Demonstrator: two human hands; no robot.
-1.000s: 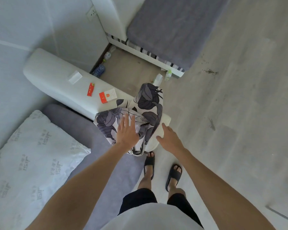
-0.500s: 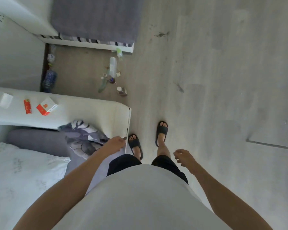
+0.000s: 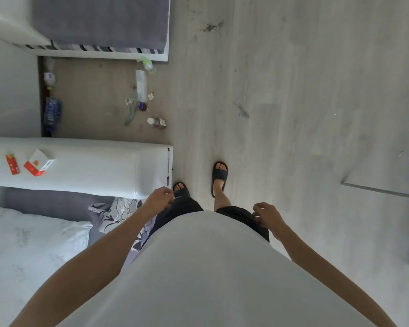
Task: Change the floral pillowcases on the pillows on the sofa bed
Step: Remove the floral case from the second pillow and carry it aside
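Observation:
The grey-and-white floral pillowcase (image 3: pixel 117 215) lies crumpled on the grey sofa bed seat (image 3: pixel 52 200), just under the white armrest (image 3: pixel 92 168); my left forearm covers part of it. A bare white pillow (image 3: pixel 31 251) with faint print lies at the lower left. My left hand (image 3: pixel 159 199) hangs beside my hip with loosely curled fingers and holds nothing. My right hand (image 3: pixel 267 215) hangs at my other side, fingers also loosely curled and empty. I stand on the floor next to the armrest's end.
Small red-and-white boxes (image 3: pixel 37 162) sit on the armrest. Bottles and litter (image 3: pixel 142 102) lie on the floor between the armrest and a second grey cushioned seat (image 3: pixel 99 22) at the top. Light wood floor (image 3: pixel 293 114) spreads to the right.
My left hand let go of the floral pillowcase, which dropped from the armrest onto the seat. Both hands pulled back to my sides, and I turned and stepped away from the sofa.

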